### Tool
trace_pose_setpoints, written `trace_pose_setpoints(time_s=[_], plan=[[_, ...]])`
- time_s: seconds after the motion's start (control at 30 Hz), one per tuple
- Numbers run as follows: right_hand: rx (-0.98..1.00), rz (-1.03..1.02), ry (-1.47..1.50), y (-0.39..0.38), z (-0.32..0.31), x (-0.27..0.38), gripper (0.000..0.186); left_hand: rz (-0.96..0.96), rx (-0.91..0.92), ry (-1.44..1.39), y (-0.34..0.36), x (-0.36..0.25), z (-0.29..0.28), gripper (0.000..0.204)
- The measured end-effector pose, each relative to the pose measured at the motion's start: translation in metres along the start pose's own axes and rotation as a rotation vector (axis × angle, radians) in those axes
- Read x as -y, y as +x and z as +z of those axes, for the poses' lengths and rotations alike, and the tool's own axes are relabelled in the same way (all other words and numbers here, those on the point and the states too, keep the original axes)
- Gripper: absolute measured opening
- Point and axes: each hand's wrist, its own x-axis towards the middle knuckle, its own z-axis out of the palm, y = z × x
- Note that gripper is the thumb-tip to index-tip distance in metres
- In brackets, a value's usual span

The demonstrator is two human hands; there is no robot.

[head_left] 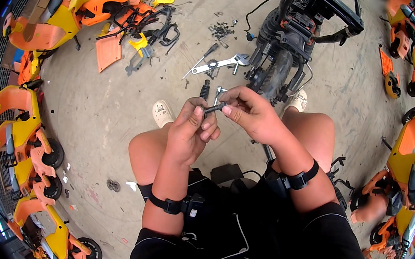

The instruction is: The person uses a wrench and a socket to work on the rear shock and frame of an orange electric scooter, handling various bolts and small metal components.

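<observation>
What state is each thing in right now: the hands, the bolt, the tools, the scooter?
Left hand: closed around one end of the bolt.
Right hand: fingertips pinching the other end.
Bolt: held off the floor between both hands, roughly level.
Wrench: lying flat on the floor, untouched.
Screwdriver: lying on the floor beside the wrench.
Scooter: partly stripped, panels off.
Orange panels: loose on the floor.

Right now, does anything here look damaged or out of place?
Yes. The dark scooter stands stripped, without its panels. Orange panels, a wrench and small screws lie scattered over the floor. Both hands hold a dark bolt.
</observation>
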Motion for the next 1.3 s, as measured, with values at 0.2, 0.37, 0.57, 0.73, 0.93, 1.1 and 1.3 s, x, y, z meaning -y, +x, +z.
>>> trace_pose_setpoints(time_s=[0.2, 0.37, 0.57, 0.73, 0.93, 1.1, 1.3], plan=[[0.012, 0.236, 0.031, 0.004, -0.011, 0.004, 0.042, 0.004, -0.008, 0.006, 0.003, 0.004, -0.001, 0.023], [0.079, 0.169, -0.015, 0.001, -0.010, 0.007, 0.046, -0.001, -0.014, 0.001, 0.005, 0.003, 0.000, 0.022], [-0.020, 0.086, -0.006, 0.001, -0.008, 0.005, 0.048, -0.003, -0.010, -0.036, 0.006, 0.004, -0.001, 0.021], [0.075, 0.251, -0.061, 0.001, -0.018, 0.012, 0.046, -0.004, 0.006, -0.039, 0.006, 0.006, -0.001, 0.021], [-0.074, 0.026, -0.102, 0.001, -0.010, -0.009, 0.056, -0.018, 0.010, -0.031, 0.008, 0.006, 0.000, 0.024], [0.053, 0.340, -0.167, 0.004, -0.020, 0.008, 0.059, -0.027, 0.009, -0.028, 0.006, 0.006, -0.002, 0.025], [-0.016, 0.201, -0.085, 0.003, -0.017, 0.001, 0.053, -0.025, 0.009, -0.043, 0.005, 0.005, -0.002, 0.026]])
